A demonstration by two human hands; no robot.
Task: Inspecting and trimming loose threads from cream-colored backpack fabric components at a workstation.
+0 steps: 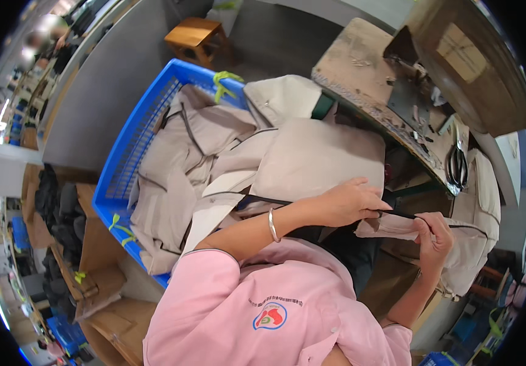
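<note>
A beige fabric piece with black edging point(394, 227) is stretched between my two hands, over my lap. My left hand point(355, 202) has its fingers closed on the end of the black edge. At the other side, my right hand point(435, 236) grips the same strip, thumb against the beige cloth. To its right the edging runs on into a larger beige sewn piece point(471, 244), which hangs beside the table. A padded beige panel point(318, 155) lies just beyond my left hand, on a heap of similar black-trimmed pieces point(181, 177).
The heap fills a blue plastic basket point(113, 165) at left. A worn work table point(354, 58) at upper right carries black-handled scissors point(457, 166), scraps and a cardboard box point(473, 67). A wooden stool point(196, 33) stands behind; open cartons point(101, 262) with dark items stand lower left.
</note>
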